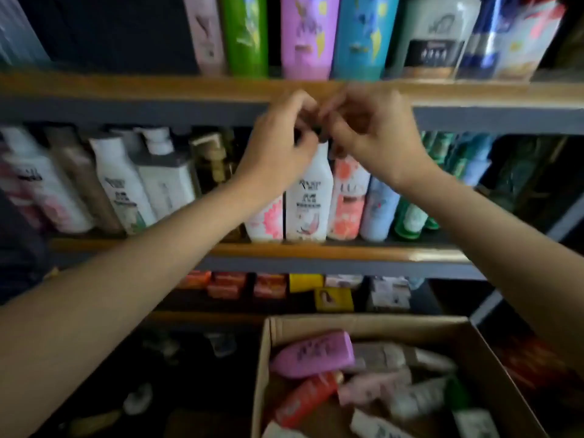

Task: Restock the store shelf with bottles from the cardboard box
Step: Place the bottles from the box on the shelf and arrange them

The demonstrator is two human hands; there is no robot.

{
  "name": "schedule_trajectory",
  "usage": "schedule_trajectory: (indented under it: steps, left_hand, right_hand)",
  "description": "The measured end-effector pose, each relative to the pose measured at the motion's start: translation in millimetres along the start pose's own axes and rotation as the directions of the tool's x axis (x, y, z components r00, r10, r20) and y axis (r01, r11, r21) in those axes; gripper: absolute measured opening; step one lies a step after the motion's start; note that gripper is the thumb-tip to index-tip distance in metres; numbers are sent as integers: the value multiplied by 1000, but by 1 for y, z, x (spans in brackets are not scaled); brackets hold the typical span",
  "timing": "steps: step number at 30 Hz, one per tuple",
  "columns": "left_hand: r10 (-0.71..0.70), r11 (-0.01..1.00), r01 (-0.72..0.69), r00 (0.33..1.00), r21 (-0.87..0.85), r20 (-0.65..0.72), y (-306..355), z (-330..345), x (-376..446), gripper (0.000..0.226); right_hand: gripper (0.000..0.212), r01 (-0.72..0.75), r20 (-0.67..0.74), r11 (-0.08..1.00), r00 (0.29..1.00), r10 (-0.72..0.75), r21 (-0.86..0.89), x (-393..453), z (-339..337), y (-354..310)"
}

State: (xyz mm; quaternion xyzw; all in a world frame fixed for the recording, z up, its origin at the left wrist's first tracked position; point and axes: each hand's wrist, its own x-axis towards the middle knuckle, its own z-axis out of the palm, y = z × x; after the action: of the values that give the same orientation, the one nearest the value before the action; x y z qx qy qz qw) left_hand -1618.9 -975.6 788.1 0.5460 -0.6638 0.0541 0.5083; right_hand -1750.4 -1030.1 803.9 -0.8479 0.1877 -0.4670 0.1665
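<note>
1. Nearest, low right: cardboard box (268,368), open, holding a loose heap of bottles lying flat, a purple bottle (313,354) on top at the near-left with a red bottle (306,399) below it. Plenty left to shelve. Risk here: snagging the heap on the next reach and rolling a bottle over the box's low wall.
2. Further in, below the hands: lower shelf of small packets (303,287), well apart from the action; no threat unless something drops from above.
3. Middle shelf (316,252): white bottle (308,200) standing upright at the front edge, pressed between a white-and-pink bottle (265,219) on its left and a coral bottle (346,203) on its right. Tight row, close to the lip; a sideways shove could tip a neighbour forward off the edge.
4. At the white bottle's top: left hand (278,147) and right hand (373,137), both curled with fingertips pinching together around the dark cap region. Blurred; cannot tell for certain whether clamped on the cap or only brushing it. Probably seating or straightening the bottle. Pulling on the cap alone could tilt the bottle or loosen the lid.
5. Farthest, top shelf: tall green, violet and blue bottles just above the knuckles; lifting the hands carelessly could knock the shelf rail (189,88).
</note>
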Motion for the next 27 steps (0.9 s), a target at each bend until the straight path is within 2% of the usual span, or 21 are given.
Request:
schedule_trajectory:
  steps: [3,5,7,9,11,12,13,15,17,20,23,25,27]
  left_hand:
    - [-97,995,96,967,14,237,-11,68,-73,24]
    - [-180,983,177,862,51,473,-17,106,-123,30]
    - [-249,964,243,692,106,678,-24,134,-168,30]
    - [-296,946,280,527,166,797,-31,155,-207,29]
    - [-350,921,317,416,227,840,-38,169,-237,28]
    - [-372,909,333,373,252,850,-40,175,-248,27]
    - [-388,899,343,341,271,856,-42,180,-258,26]
    - [-401,892,346,309,291,862,-45,190,-272,24]
    - [-405,890,350,305,294,862,-46,199,-278,25]
    - [-404,888,352,294,295,866,-43,212,-278,27]
    - [-384,893,352,275,279,882,-39,223,-279,26]
    - [-380,895,350,271,277,885,-38,229,-282,25]
    - [-385,891,359,270,279,883,-38,233,-285,24]
  right_hand:
    - [16,-84,225,989,968,110,-121,-90,4,44]
    - [25,-118,406,938,878,252,-326,-154,5,79]
    - [27,-114,534,816,704,469,-567,-215,8,110]
    - [32,-10,651,769,525,548,-639,-269,12,131]
    - [30,-46,670,704,268,692,-709,-319,16,146]
    - [30,-32,663,676,166,730,-736,-341,15,155]
    - [33,-36,630,638,122,767,-769,-358,15,163]
    - [41,7,492,494,87,866,-870,-376,11,178]
    - [46,12,366,366,63,928,-930,-379,6,189]
    - [53,-86,273,272,0,962,-959,-387,2,204]
    - [61,-170,221,201,-110,969,-965,-399,11,210]
    - [62,-234,167,135,-124,978,-963,-403,14,217]
    - [58,-372,140,88,-114,984,-924,-400,11,224]
